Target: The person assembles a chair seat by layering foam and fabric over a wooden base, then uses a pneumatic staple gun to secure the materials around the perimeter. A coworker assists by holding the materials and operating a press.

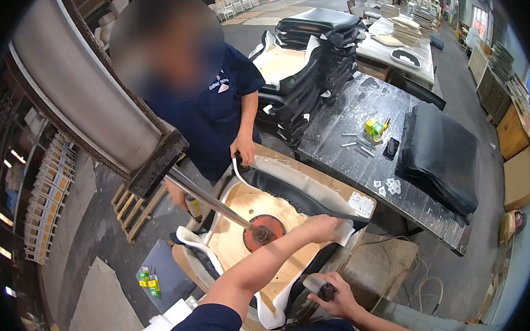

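A chair seat with a pale wooden board (pixel 289 264) lies face down, black cover and white lining folded up around its edges. On the board's middle presses a red round plate (pixel 264 232) at the end of a metal rod (pixel 212 198). My left hand (pixel 325 228) reaches across the seat, its fingers closed on the white-lined cover corner (pixel 344 232) at the right. Beside the near right edge, my right hand (pixel 341 295) grips a grey and black staple gun (pixel 318 287), partly hidden by the fingers.
A co-worker's hand (pixel 243 148) touches the seat's far edge; their other hand holds a staple gun (pixel 193 207). A dark table (pixel 359 111) carries black covers (pixel 437 155), staple strips (pixel 361 144) and a phone (pixel 391 148). Stacked seats (pixel 313 59) stand behind. Hoses (pixel 430 283) hang at right.
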{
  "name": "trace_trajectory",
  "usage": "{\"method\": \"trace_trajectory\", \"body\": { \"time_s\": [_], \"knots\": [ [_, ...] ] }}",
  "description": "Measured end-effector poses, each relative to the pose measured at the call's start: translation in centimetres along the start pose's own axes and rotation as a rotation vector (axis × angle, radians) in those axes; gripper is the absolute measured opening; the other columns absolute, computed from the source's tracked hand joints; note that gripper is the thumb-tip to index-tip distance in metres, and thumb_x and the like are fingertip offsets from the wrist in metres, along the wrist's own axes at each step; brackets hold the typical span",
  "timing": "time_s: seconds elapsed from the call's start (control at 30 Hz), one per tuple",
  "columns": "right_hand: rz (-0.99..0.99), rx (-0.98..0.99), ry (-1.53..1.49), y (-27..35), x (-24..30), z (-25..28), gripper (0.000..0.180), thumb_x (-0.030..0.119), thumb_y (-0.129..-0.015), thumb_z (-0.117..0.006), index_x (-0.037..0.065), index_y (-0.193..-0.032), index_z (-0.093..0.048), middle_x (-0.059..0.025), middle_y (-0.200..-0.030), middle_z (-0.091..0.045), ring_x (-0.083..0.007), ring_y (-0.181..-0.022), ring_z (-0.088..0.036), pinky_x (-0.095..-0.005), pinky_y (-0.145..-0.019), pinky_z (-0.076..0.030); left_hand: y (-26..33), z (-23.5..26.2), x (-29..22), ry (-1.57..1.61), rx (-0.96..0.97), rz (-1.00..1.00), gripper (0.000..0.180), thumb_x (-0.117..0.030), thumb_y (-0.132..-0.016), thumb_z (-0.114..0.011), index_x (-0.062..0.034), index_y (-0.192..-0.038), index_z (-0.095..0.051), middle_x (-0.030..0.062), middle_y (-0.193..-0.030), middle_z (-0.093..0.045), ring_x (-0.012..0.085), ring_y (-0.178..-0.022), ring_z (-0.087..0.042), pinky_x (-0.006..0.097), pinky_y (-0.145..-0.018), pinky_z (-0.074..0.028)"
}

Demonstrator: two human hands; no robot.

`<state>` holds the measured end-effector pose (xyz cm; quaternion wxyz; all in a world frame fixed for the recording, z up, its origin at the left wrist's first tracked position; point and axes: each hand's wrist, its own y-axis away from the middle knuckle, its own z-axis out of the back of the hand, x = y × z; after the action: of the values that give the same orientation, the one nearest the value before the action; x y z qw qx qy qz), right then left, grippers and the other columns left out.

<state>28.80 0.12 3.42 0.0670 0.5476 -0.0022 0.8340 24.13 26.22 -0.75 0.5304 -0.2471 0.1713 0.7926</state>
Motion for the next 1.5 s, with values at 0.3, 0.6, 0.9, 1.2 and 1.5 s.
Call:
{"method": "trace_trajectory", "body": {
  "time_s": [0.3, 0.6, 0.9, 1.2, 1.5],
  "knots": [
    [-0.017, -0.053, -0.031, -0.3, -0.6, 0.3, 0.059, 0.026, -0.087, -0.094, 0.009, -0.139, -0.072, -0.0154, -0.121, -0.071, -0.0320, -0.111, -0.073, -0.0410, -0.100, -0.058, 2.0, 4.3, 5.9, 1.349, -1.179, 0.841, 0.024, -0.022, -0.107, -0.066, -0.0119, -0.128, -0.061, 0.0085, -0.099, -0.065, 0.0205, -0.074, -0.064, 0.039, -0.064, -0.056],
    [0.007, -0.039, 0.008, -0.6, -1.5, 0.3, 0.064, 0.027, -0.083, -0.096, 0.013, -0.141, -0.071, -0.0158, -0.118, -0.070, -0.0339, -0.107, -0.073, -0.0414, -0.096, -0.059, -2.6, -2.6, -1.6, 0.155, -0.321, 0.293, 0.028, -0.028, -0.105, -0.065, -0.0109, -0.124, -0.077, 0.0192, -0.106, -0.076, 0.0407, -0.101, -0.072, 0.052, -0.086, -0.057],
    [0.032, -0.048, -0.021, -0.5, -1.5, 0.3, 0.065, 0.027, -0.084, -0.095, 0.014, -0.143, -0.071, -0.0156, -0.118, -0.070, -0.0336, -0.109, -0.074, -0.0425, -0.096, -0.060, -0.6, -4.1, -0.6, 0.092, -0.229, 0.183, 0.023, -0.025, -0.105, -0.063, -0.0094, -0.116, -0.077, 0.0163, -0.108, -0.078, 0.0417, -0.102, -0.074, 0.054, -0.089, -0.059],
    [0.046, -0.054, -0.011, 0.2, -1.4, 0.5, 0.065, 0.028, -0.085, -0.094, 0.013, -0.143, -0.070, -0.0155, -0.116, -0.070, -0.0335, -0.105, -0.073, -0.0418, -0.094, -0.060, 3.6, -2.1, -4.5, 0.281, -0.738, 0.260, 0.015, -0.019, -0.102, -0.069, -0.0088, -0.111, -0.075, 0.0132, -0.101, -0.072, 0.0378, -0.094, -0.072, 0.045, -0.079, -0.058],
    [0.102, -0.094, 0.032, 0.1, -2.4, 0.5, 0.064, 0.030, -0.085, -0.094, 0.013, -0.142, -0.071, -0.0188, -0.118, -0.072, -0.0375, -0.109, -0.074, -0.0446, -0.097, -0.060, 16.0, -3.1, -9.9, 0.382, -0.499, 0.616, 0.023, -0.022, -0.106, -0.064, -0.0034, -0.115, -0.075, 0.0218, -0.101, -0.076, 0.0418, -0.097, -0.074, 0.049, -0.085, -0.058]
  ]
}}
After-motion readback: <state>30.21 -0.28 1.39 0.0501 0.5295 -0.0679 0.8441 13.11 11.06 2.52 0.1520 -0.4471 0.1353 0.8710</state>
